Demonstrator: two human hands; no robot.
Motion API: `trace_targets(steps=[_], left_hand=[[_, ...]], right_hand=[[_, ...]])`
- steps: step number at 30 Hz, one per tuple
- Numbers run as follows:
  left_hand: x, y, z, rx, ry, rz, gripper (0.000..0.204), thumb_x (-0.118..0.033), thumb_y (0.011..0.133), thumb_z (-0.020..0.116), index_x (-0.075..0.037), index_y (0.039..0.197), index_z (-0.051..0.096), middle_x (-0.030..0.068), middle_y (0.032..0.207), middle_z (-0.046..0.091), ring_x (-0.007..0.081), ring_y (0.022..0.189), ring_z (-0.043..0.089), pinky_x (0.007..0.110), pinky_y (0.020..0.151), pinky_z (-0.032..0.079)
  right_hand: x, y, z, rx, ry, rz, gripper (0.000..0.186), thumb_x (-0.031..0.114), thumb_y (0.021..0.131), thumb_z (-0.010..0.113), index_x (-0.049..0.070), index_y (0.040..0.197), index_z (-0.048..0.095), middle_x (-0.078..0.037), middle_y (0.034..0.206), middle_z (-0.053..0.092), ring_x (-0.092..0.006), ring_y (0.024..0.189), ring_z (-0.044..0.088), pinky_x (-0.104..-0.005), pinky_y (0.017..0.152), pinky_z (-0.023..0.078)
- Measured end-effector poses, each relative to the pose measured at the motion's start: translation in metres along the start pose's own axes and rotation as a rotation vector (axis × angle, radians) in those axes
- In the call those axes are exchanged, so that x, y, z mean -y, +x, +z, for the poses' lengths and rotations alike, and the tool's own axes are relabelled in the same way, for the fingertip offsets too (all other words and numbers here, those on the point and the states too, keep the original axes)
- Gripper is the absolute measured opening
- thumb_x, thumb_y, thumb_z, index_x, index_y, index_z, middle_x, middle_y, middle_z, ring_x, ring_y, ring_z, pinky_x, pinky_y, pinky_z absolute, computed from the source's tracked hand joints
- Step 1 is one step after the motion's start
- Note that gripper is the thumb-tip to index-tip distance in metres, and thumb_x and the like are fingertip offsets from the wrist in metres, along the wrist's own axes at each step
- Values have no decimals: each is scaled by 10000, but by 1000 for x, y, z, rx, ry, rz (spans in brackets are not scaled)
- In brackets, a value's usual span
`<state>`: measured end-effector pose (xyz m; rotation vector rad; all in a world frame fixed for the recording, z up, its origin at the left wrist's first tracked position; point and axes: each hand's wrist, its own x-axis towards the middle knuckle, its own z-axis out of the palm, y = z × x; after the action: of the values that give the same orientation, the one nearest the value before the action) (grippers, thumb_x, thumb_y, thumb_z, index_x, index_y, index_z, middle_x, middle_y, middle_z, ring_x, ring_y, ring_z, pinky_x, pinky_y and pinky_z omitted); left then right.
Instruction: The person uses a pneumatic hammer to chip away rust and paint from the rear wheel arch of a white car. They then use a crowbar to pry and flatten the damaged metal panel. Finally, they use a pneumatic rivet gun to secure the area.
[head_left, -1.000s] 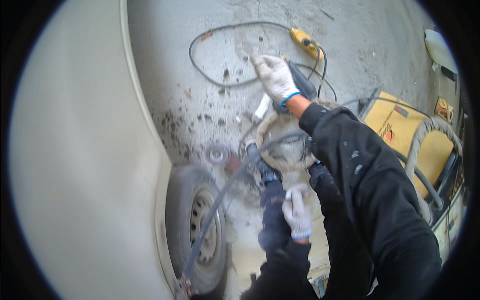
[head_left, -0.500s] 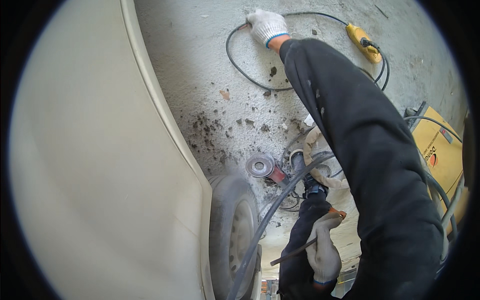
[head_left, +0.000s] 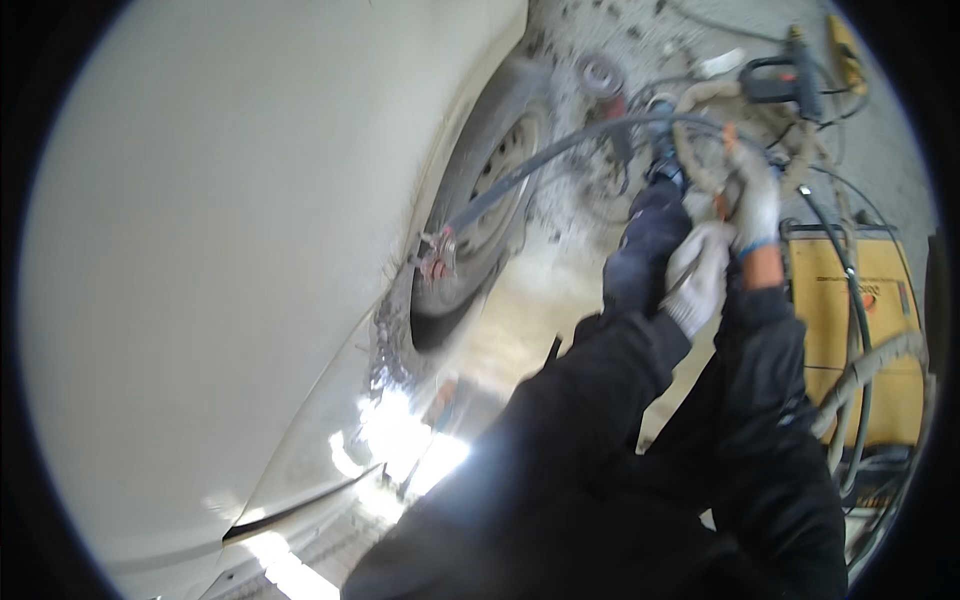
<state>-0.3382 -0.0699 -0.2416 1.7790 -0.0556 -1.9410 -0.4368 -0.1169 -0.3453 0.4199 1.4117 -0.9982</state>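
My right hand [head_left: 755, 200], in a white glove, is closed on an orange-handled tool [head_left: 730, 140], partly hidden and blurred. Directly below it my left hand [head_left: 700, 265], also gloved, is closed against the same tool. A thick grey cable [head_left: 560, 148] arches past both hands to a reddish clamp [head_left: 437, 258] at the edge of the white car's wheel arch [head_left: 450, 130]. Below the clamp, the arch [head_left: 388, 345] looks rough, with bare metal. An angle grinder [head_left: 605, 85] lies on the debris-strewn floor beside the wheel [head_left: 495, 175].
A yellow machine [head_left: 830, 360] with hoses [head_left: 875, 365] stands at the right. A black power tool [head_left: 780, 85], a beige hose [head_left: 700, 100] and a yellow extension socket [head_left: 848, 55] lie toward the back. The car body [head_left: 200, 250] fills the left side.
My right hand has left the looped cable on the far floor and come down beside my left hand, which has moved up slightly. The view has swung, showing more of the wheel arch.
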Motion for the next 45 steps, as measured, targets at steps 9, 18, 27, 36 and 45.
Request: trace_targets(steps=[9,18,27,36,45], left_hand=[[-31,-182,-55,65,914,663,257,-247,1052,548,-23,985,654,76,875,665,182,838,655,307,745,504],[-43,-266,-116,408,1486,907,241,-234,989,586,-24,1049,688,193,1017,697,327,942,683,420,809,533],[-28,-377,-232,305,1145,959,363,-325,1009,523,-25,973,726,265,907,694,454,882,664,510,760,529],[-9,-446,-312,442,1259,916,458,-404,1023,506,-23,835,675,223,753,649,421,768,650,491,692,483],[13,-461,-312,596,1163,1018,518,-447,1031,487,-23,788,659,208,697,634,411,714,652,475,643,473]], right_hand=[[82,-276,75,619,-300,-114,216,106,925,661,-29,1085,711,-100,1014,747,-119,833,666,-263,756,532],[62,-483,38,688,-746,-912,181,16,762,758,21,942,777,-131,1038,742,-216,866,722,-302,765,558],[-102,-595,3,273,-663,-1255,149,-7,856,740,-12,1003,766,-109,908,768,-92,783,693,-245,702,543],[-208,-679,-30,292,-511,-1198,209,14,869,725,-18,1073,760,-121,1029,763,-112,884,698,-258,776,546],[-235,-713,-53,78,-640,-1574,246,30,842,743,28,1088,758,-126,1024,754,-106,703,672,-257,617,524]])
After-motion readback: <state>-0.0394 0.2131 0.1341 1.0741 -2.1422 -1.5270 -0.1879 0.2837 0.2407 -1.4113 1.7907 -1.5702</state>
